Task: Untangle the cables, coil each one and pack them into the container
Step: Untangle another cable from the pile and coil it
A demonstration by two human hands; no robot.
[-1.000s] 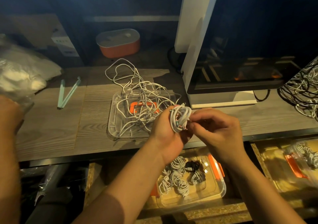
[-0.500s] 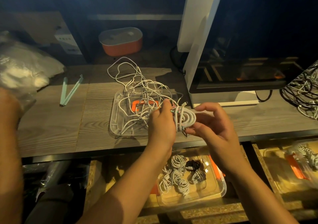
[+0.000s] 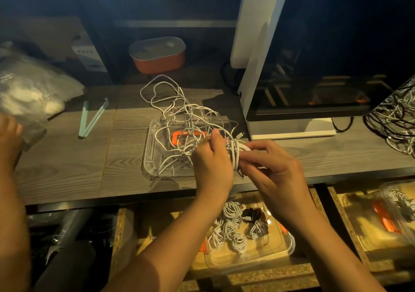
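A small coil of white cable [image 3: 238, 154] is held between both hands above the desk's front edge. My left hand [image 3: 213, 163] grips its left side, and my right hand [image 3: 272, 168] pinches its right side with fingertips. Behind them a tangle of white cables [image 3: 179, 112] lies over a clear lid with an orange clasp [image 3: 152, 154]. Below the desk, a clear container [image 3: 285, 249] in an open drawer holds several coiled cables [image 3: 231, 231].
A monitor [image 3: 325, 67] stands at the right, with another cable heap [image 3: 395, 121] beside it. An orange box [image 3: 158, 55] sits at the back, two pale green sticks [image 3: 92, 119] and a plastic bag [image 3: 31, 89] at left. Another person's arm [image 3: 11, 179] fills the left edge.
The coil has turned and come lower in my hands. My right hand has shifted from its underside to pinch its right edge.
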